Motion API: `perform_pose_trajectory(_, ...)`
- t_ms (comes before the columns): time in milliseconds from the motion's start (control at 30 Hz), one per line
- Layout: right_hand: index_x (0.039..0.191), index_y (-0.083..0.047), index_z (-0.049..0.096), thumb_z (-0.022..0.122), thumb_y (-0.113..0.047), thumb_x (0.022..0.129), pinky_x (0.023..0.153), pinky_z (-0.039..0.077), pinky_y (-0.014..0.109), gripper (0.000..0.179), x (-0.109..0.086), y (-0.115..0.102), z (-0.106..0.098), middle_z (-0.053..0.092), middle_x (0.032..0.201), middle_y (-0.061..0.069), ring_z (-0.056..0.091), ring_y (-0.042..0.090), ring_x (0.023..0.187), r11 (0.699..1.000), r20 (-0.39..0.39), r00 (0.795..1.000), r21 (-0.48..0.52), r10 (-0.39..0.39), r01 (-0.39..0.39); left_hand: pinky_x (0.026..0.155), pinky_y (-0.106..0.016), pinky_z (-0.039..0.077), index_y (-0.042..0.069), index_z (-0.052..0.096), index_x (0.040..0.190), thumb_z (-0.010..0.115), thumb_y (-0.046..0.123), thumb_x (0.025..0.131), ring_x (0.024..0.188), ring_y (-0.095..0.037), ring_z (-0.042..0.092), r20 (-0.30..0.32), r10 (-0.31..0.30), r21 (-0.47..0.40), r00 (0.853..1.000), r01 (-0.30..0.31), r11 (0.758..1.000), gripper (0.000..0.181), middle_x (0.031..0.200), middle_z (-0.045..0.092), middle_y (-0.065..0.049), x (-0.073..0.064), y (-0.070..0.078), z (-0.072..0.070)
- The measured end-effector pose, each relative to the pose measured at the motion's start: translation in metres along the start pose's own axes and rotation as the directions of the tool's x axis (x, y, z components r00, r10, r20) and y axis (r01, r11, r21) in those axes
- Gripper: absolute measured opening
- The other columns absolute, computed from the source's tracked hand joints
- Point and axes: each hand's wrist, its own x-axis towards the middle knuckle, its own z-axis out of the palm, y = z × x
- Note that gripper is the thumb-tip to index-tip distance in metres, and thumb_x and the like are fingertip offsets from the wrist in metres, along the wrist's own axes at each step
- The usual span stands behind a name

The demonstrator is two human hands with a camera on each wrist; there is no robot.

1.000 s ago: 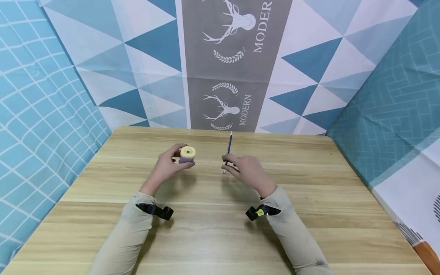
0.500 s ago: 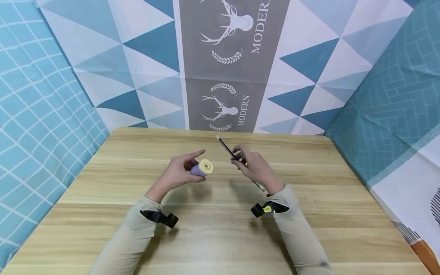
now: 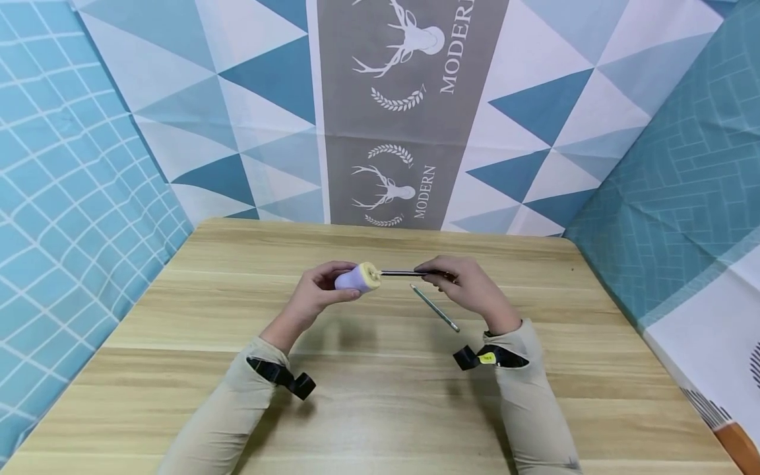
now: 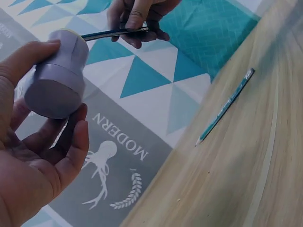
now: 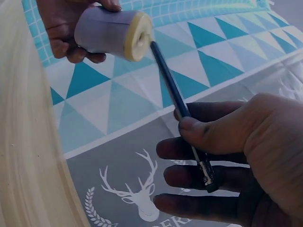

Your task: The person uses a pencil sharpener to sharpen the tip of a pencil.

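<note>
Above the table, my left hand grips a lilac pencil sharpener with a pale yellow end, tilted so that this end faces right. My right hand pinches a dark pencil between thumb and fingers and holds it nearly level. The pencil's sharpened tip is at the hole in the yellow end; whether it is inside is hard to tell. In the right wrist view the pencil's metal-banded end shows past the fingers. A green pencil lies on the table below the right hand.
The wood-grain table stretches beneath both hands. Patterned cloth hangs behind its far edge, with blue cloth at the left and teal cloth at the right. Both wrists wear black camera straps.
The sharpener has moved right and tipped from upright onto its side. The dark pencil has swung from pointing away to pointing left, meeting the sharpener. The right hand moved right, uncovering the green pencil.
</note>
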Motion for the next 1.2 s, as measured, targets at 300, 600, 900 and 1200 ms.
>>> perform_pose_trajectory(300, 0.101, -0.005, 0.075, 0.073, 0.003, 0.086, 0.055, 0.051, 0.024, 0.018, -0.001, -0.008, 0.003, 0.070, 0.084, 0.001, 0.062, 0.010, 0.068, 0.990, -0.083, 0.988, -0.070, -0.128, 0.123, 0.072, -0.030, 0.061, 0.029, 0.074, 0.102, 0.065, -0.014, 0.079, 0.091, -0.022, 0.062, 0.003, -0.047, -0.225, 0.999, 0.047, 0.973, 0.049, 0.108, 0.059, -0.011, 0.000, -0.002, 0.009)
perform_pose_trajectory(600, 0.097, 0.000, 0.073, 0.076, 0.009, 0.079, 0.056, 0.043, 0.032, 0.021, 0.007, -0.011, 0.023, 0.060, 0.079, 0.006, 0.050, 0.020, 0.068, 0.905, -0.189, 0.904, -0.274, -0.382, 0.325, 0.068, -0.024, 0.057, 0.022, 0.071, 0.101, 0.062, -0.008, 0.085, 0.085, -0.020, 0.063, -0.048, -0.131, -0.331, 0.990, 0.108, 0.938, 0.035, 0.106, 0.054, -0.014, -0.002, -0.003, 0.024)
perform_pose_trajectory(900, 0.092, -0.004, 0.069, 0.073, -0.003, 0.087, 0.058, 0.045, 0.035, 0.006, 0.015, -0.015, 0.043, 0.063, 0.080, 0.005, 0.052, 0.022, 0.066, 0.871, -0.205, 0.896, -0.396, -0.393, 0.292, 0.066, -0.032, 0.063, 0.007, 0.067, 0.108, 0.058, -0.009, 0.089, 0.071, -0.025, 0.072, -0.081, -0.142, -0.394, 0.986, 0.100, 0.914, 0.027, 0.098, 0.062, -0.015, 0.000, -0.011, 0.039)
perform_pose_trajectory(1200, 0.094, -0.008, 0.070, 0.077, -0.014, 0.087, 0.052, 0.046, 0.028, 0.012, 0.010, -0.009, 0.047, 0.057, 0.073, 0.000, 0.053, 0.014, 0.058, 0.779, -0.089, 0.893, -0.532, -0.441, 0.332, 0.058, -0.030, 0.062, 0.006, 0.060, 0.112, 0.059, 0.000, 0.093, 0.064, -0.020, 0.071, -0.044, -0.232, -0.331, 0.972, 0.205, 0.921, 0.020, 0.087, 0.065, -0.014, -0.002, -0.011, 0.038)
